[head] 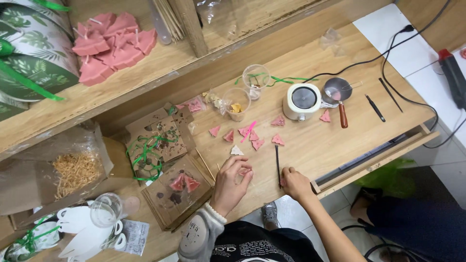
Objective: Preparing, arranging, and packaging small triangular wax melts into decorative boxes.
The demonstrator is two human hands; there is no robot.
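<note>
From the head camera, looking down on a wooden bench (310, 145), the work in hand looks like sorting or trimming small pink wax pieces (252, 135), which lie scattered at the middle of the frame, just above both hands. The left hand (232, 182), lower centre, is loosely curled with fingers bent over something small and pale; what it pinches, if anything, I cannot tell. A white piece (236, 151) lies just above it, apart from the fingers. The right hand (293, 182), just to the right, is closed in a pinch at the lower end of a thin dark tool (277, 162), which lies on the bench and points up toward the pieces. By my judgement the next move calls for a steady hold with the left hand and a fine, light touch of the tool, since the pieces are small and likely brittle. To the upper right stand a small white melter (302, 101) and a ladle (338, 92) with a wooden handle; two clear cups (247, 90) sit left of them. At lower left lie cardboard boxes (177, 191) with pink pieces inside, and larger pink shapes (111, 43) are piled on the shelf at upper left.
</note>
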